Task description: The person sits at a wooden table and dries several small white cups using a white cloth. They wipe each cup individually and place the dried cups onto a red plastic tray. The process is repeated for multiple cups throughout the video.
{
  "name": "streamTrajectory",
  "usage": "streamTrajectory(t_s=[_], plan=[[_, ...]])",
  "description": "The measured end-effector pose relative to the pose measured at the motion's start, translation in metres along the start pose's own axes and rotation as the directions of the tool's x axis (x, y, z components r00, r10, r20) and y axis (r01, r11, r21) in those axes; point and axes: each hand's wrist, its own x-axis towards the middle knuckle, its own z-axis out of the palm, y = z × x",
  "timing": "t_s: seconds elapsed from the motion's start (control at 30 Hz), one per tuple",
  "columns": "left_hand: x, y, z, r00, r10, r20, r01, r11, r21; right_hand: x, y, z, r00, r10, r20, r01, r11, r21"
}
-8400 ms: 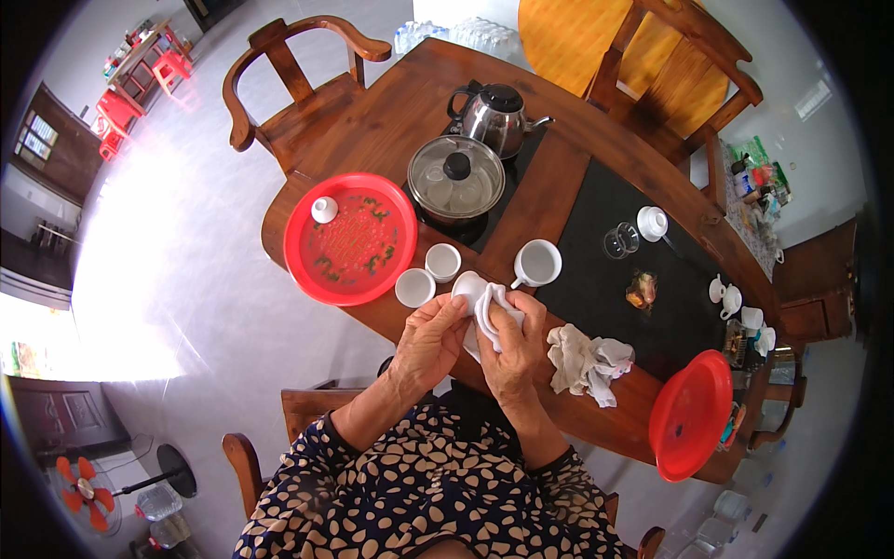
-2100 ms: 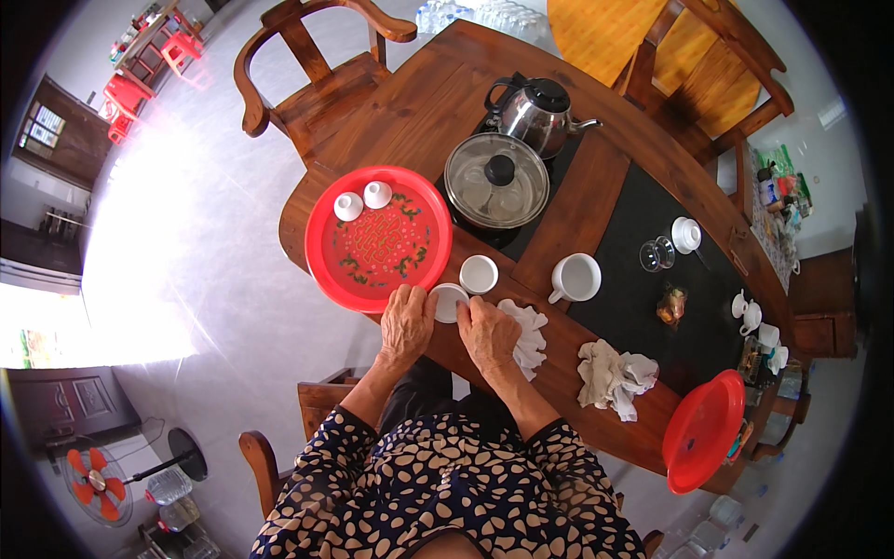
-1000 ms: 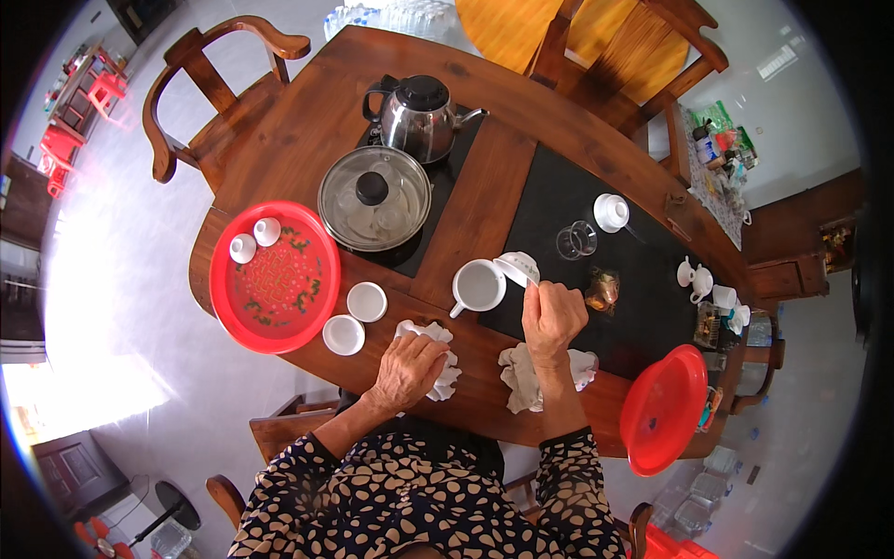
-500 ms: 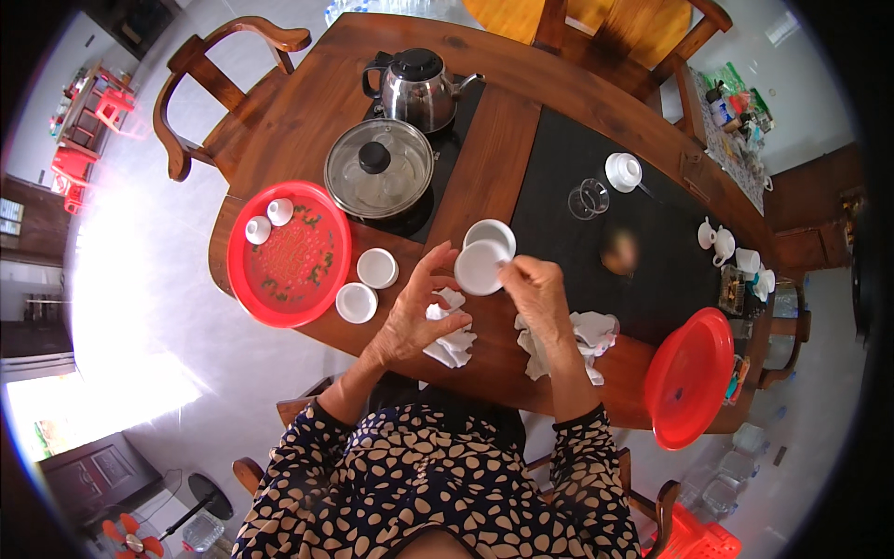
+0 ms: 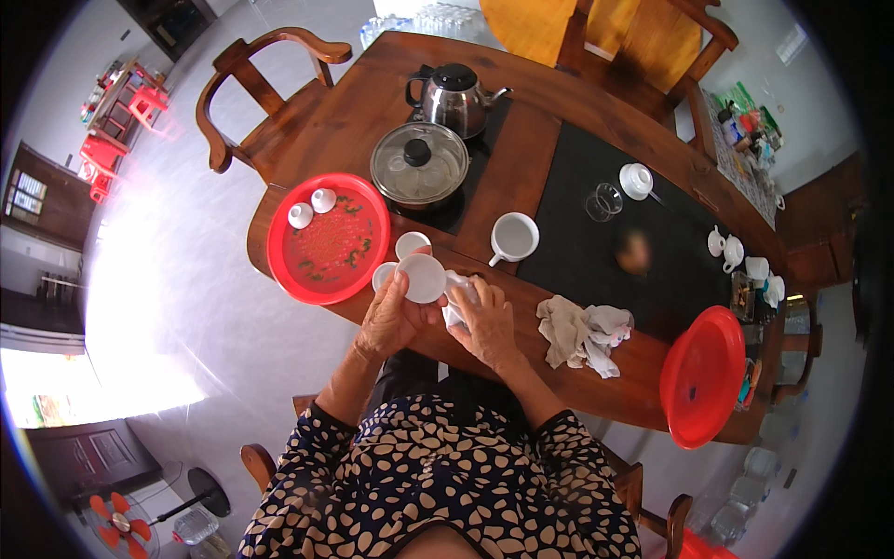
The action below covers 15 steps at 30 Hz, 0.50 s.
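Note:
My left hand (image 5: 384, 320) is closed on the rim of a small white cup (image 5: 422, 279), tilted so that its round mouth shows. Beside it, my right hand (image 5: 487, 322) grips a crumpled white cloth (image 5: 456, 296), held close to the cup's side. Behind the held cup stand two more white cups, one upright (image 5: 413, 243) and another (image 5: 382, 273) mostly covered by my left fingers. A white mug with a handle (image 5: 514, 238) stands apart, beyond my right hand.
A red basin (image 5: 279, 270) of water with green bits and two small cups stands left. Farther back are a glass-lidded pot (image 5: 419, 177) and a steel kettle (image 5: 453, 101). Crumpled cloths (image 5: 582, 331) and another red basin (image 5: 703, 377) lie right. A glass (image 5: 603, 200) stands on the black mat.
The small cup has passed from my right hand to my left and moved leftward. My right hand has taken up the white cloth from the table. The view has shifted slightly.

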Motion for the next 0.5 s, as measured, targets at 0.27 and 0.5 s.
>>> streamTrajectory(t_s=[0.27,0.5], plan=[[-0.015,-0.005,-0.007,0.999,-0.051,0.009,0.052,0.957,-0.286,0.014,-0.015,-0.046,0.942,0.216,-0.258,-0.004,0.773,0.634],[-0.017,-0.012,0.026,0.974,0.092,-0.206,-0.031,0.959,0.282,0.045,-0.046,-0.086,0.961,-0.223,-0.163,0.252,0.950,0.184]])
